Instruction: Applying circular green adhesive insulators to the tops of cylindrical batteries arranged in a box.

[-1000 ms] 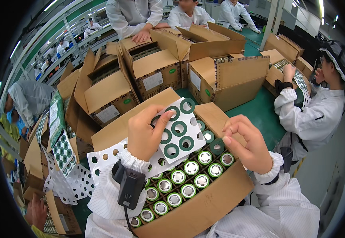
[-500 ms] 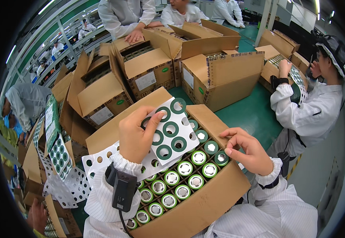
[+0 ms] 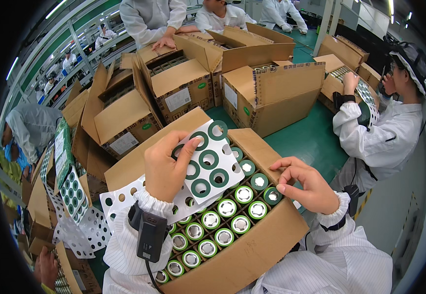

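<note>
Dark green rings point(image 3: 208, 166) stand out on a piece of white sheet point(image 3: 225, 156), which is held tilted above the left part of an open cardboard box point(image 3: 257, 245). The person's left hand point(image 3: 169, 161) is clamped on the sheet's upper left side, its thumb lying over the front beside a ring. Apart from it, the right hand point(image 3: 311, 188) reaches over the box's right corner, fingers bent, its thumb tip just beside the nearest ringed cell point(image 3: 272, 201); whether thumb and fingertips meet, or touch that cell, I cannot tell. Inside the box, silver-topped cells point(image 3: 227, 208) with bright green rims stand upright in rows between cardboard dividers, and those along the far right end carry dark green rings. More perforated sheet point(image 3: 115, 209) shows around the left wrist, near a black device point(image 3: 152, 237) with a cable.

Green tabletop point(image 3: 291, 152) shows beyond the box, with more open cartons point(image 3: 183, 88) on it. Ring sheets point(image 3: 73, 193) and a green-wrapped pack point(image 3: 63, 147) lie to the left. At the right a co-worker point(image 3: 377, 132) in white handles a similar sheet; at the top another person's hand point(image 3: 164, 40) rests on a carton.
</note>
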`<state>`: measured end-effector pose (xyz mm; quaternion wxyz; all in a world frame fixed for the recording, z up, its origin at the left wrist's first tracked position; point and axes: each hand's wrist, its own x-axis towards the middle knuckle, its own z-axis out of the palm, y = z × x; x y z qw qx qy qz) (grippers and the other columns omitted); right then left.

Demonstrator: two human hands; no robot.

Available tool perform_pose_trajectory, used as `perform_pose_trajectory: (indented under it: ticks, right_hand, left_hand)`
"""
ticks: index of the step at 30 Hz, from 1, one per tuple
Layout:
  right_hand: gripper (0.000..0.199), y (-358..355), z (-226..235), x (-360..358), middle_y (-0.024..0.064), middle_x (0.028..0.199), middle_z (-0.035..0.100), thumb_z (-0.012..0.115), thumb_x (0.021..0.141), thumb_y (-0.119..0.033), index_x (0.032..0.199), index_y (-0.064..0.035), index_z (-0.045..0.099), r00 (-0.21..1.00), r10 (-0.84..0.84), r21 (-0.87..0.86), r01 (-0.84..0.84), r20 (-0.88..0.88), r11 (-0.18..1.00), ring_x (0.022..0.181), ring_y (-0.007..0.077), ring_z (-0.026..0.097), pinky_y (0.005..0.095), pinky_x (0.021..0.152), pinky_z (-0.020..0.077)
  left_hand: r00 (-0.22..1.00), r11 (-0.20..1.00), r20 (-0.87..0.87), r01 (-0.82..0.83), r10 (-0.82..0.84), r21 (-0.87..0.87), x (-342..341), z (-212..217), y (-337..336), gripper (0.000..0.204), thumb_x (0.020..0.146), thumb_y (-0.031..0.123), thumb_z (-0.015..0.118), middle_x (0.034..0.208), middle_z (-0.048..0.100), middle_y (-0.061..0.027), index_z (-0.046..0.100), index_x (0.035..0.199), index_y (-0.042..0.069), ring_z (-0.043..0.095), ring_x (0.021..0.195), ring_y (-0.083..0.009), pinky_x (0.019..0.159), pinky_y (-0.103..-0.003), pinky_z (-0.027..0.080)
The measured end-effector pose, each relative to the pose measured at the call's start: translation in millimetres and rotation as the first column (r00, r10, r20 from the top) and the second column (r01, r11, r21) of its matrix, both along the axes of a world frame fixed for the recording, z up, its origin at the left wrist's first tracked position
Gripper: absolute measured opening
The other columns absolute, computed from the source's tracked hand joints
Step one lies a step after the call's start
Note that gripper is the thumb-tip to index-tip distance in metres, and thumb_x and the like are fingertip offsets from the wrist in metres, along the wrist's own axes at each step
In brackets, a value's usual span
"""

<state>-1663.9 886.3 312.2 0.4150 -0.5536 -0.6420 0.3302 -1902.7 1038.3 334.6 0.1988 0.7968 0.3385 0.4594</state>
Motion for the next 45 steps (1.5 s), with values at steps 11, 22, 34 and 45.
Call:
perform_pose_trajectory:
  ticks: [11,22,34,45]
  right_hand:
    - [0.012,0.6,-2.5,2.0,0.0158,0.115,0.051,0.06,0.082,-0.009,0.079,0.0012,0.056,1.0,-0.003,0.037,0.003,0.011,0.999,0.088,0.0198,0.057,0.0307,0.074,0.0504]
    - [0.01,-0.2,1.9,-2.3,0.0146,0.111,0.053,0.061,0.08,-0.007,0.077,0.0005,0.056,0.996,-0.037,0.073,0.031,0.077,0.997,0.086,0.0208,0.058,0.0299,0.071,0.0498]
    - [0.007,-0.8,-1.3,-6.1,0.0138,0.107,0.056,0.062,0.077,-0.005,0.075,-0.0017,0.056,0.986,-0.083,0.141,0.062,0.145,0.988,0.094,0.0274,0.055,0.034,0.077,0.0468]
    - [0.007,-1.7,-1.0,-8.7,0.0131,0.106,0.056,0.062,0.075,-0.003,0.074,-0.0025,0.055,0.975,-0.111,0.168,0.079,0.194,0.983,0.092,0.0282,0.054,0.0355,0.078,0.0447]
  left_hand:
    - [1.0,1.0,-0.005,-0.003,0.003,0.002,1.2,1.4,-1.4,0.019,0.081,0.018,0.067,0.066,0.062,-0.0119,0.063,0.083,-0.001,0.057,0.055,-0.0181,0.054,-0.027,0.044]
    - [1.0,1.0,-0.009,-0.004,0.004,0.0,0.9,2.9,-1.2,0.02,0.081,0.018,0.067,0.066,0.062,-0.0115,0.063,0.083,-0.001,0.057,0.055,-0.0174,0.054,-0.027,0.044]
    - [1.0,1.0,-0.002,-0.007,0.007,0.004,0.2,1.8,-1.1,0.019,0.081,0.018,0.067,0.066,0.061,-0.011,0.063,0.082,-0.001,0.056,0.055,-0.017,0.053,-0.026,0.044]
    - [1.0,1.0,-0.005,-0.009,0.009,0.012,0.9,1.9,-1.1,0.019,0.081,0.017,0.067,0.065,0.061,-0.0111,0.062,0.081,-0.001,0.056,0.054,-0.0179,0.052,-0.027,0.043]
